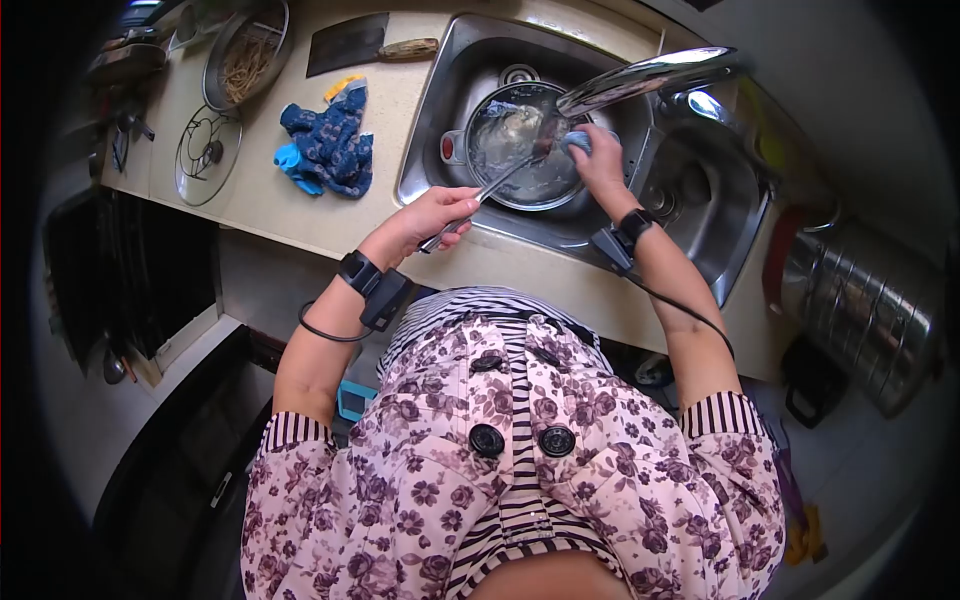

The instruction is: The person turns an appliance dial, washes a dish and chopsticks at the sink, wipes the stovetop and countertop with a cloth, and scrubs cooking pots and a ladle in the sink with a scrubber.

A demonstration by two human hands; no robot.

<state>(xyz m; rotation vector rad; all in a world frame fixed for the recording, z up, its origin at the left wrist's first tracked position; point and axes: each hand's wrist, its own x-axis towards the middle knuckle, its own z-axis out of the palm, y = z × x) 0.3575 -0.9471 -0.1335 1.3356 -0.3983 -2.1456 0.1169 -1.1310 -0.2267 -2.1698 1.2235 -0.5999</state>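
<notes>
My left hand [432, 222] is closed round the handle of a long metal utensil [506, 178], whose far end reaches over a pot. The round metal pot [487, 190] sits in the left sink basin [428, 150] with cloudy water in it. My right hand [600, 165] pinches a small bluish-grey cloth or scrubber [578, 141] at the pot's right side, beside the utensil's far end. A chrome faucet [640, 80] reaches over the pot from the right. What lies under the water is too blurred to tell.
Left of the sink, a cleaver [345, 44] and a crumpled blue patterned cloth [335, 140] lie on the counter [270, 205]. Further left are a glass lid [208, 155] and a bowl of brownish strips [250, 65]. A ribbed metal container [860, 300] stands right.
</notes>
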